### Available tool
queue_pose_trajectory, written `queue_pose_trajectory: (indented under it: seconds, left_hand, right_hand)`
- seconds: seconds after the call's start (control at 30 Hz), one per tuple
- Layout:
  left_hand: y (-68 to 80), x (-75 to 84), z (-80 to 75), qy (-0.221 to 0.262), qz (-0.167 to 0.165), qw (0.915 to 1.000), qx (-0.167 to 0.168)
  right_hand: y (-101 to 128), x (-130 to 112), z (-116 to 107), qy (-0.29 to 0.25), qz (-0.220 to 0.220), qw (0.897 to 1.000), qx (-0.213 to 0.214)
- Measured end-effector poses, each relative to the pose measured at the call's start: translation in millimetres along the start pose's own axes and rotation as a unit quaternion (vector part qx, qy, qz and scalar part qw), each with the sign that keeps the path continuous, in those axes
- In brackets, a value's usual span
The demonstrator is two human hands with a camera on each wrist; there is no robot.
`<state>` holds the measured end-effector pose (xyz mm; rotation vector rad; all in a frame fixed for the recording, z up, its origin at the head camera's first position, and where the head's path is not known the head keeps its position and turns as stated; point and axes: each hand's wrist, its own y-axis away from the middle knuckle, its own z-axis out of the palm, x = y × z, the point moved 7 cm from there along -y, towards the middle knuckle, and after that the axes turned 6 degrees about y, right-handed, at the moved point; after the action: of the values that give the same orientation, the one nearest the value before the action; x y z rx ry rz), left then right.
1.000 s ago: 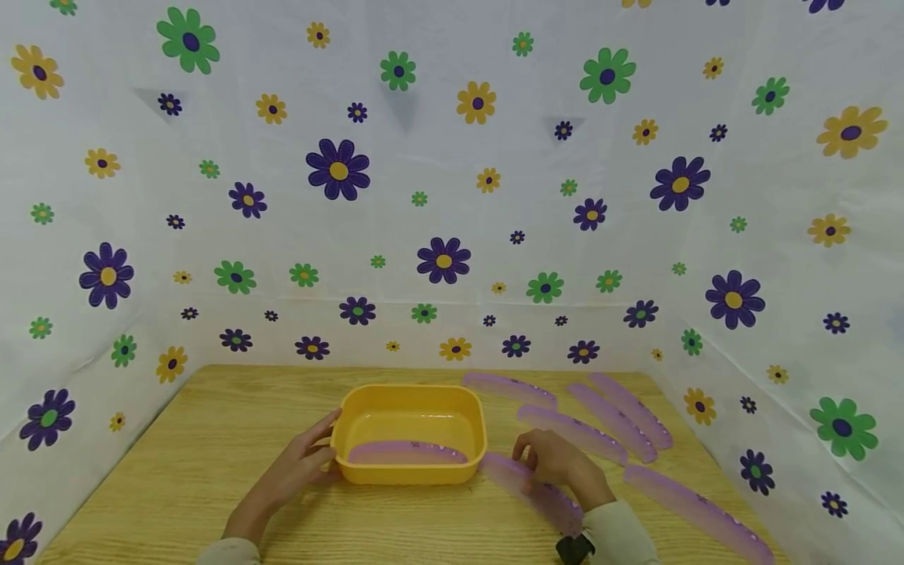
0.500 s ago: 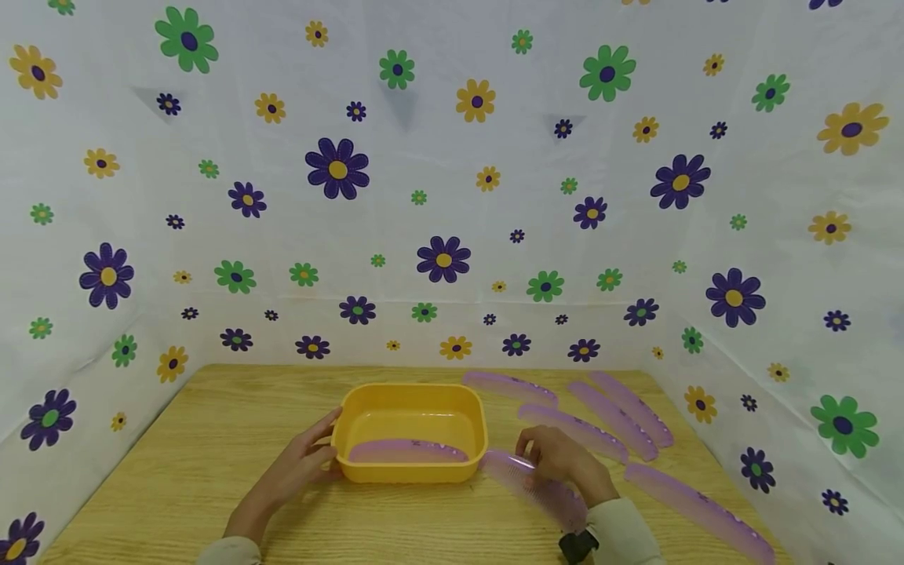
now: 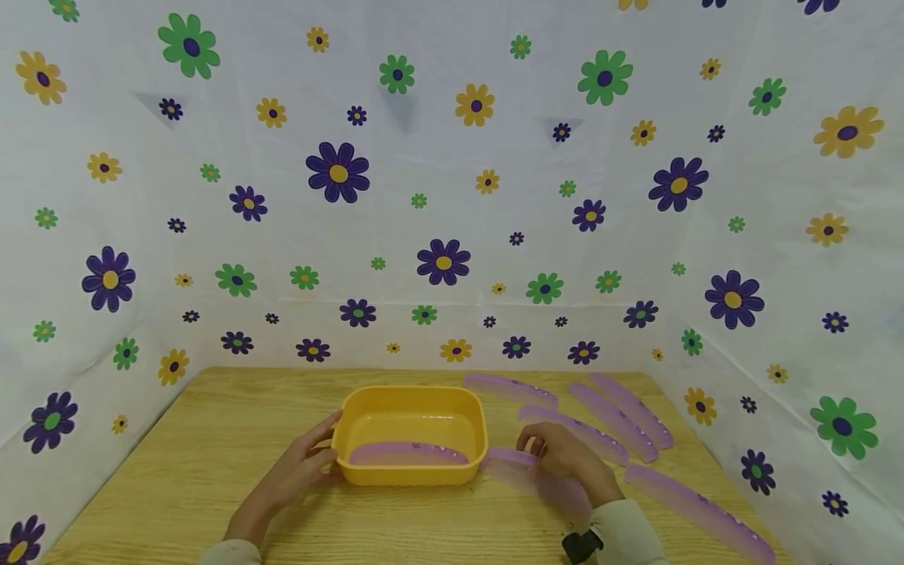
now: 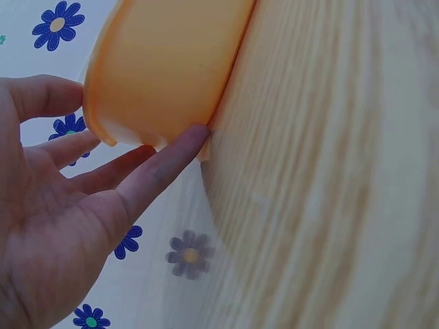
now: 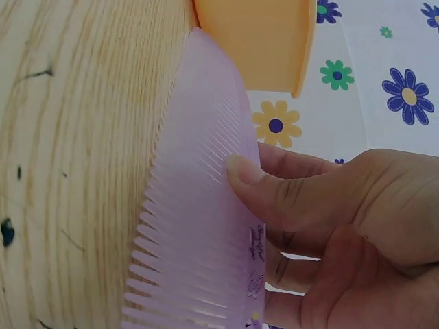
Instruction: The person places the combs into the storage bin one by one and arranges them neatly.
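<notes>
One wooden table point(image 3: 212, 455) carries one yellow tub point(image 3: 412, 434), and the left hand point(image 3: 300, 468) lies against its outer wall with fingers straight, gripping nothing. Seven purple combs in all: one inside the tub point(image 3: 407, 453), five loose on the wood beyond and beside the right hand point(image 3: 565, 459), and the seventh point(image 5: 199, 226) pinched by that hand, thumb on its flat face, its tip just beside the tub's corner.

The lifted comb point(image 5: 199, 226) is cut off by the frame's bottom edge.
</notes>
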<state>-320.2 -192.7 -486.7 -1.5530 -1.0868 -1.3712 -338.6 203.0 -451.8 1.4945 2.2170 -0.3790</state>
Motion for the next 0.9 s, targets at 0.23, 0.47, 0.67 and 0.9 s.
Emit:
queue_pose_trajectory:
  seconds: [0.23, 0.47, 0.67, 0.9]
  left_hand:
    - [0.0, -1.0, -0.1, 0.002, -0.004, 1.0, -0.003]
    - [0.2, -0.3, -0.4, 0.0, -0.003, 1.0, -0.003]
    - [0.0, -0.5, -0.9, 0.0, -0.003, 1.0, -0.001]
    - [-1.0, -1.2, -1.8, -0.003, -0.002, 1.0, 0.001]
  right_hand:
    - [0, -2, -4, -0.015, -0.013, 1.0, 0.009]
    - [-1, -3, -6, -0.021, -0.039, 0.999, 0.005]
    - [-2, 0, -8, -0.015, -0.031, 0.999, 0.008]
    - [0, -2, -12, -0.009, -0.043, 0.999, 0.006]
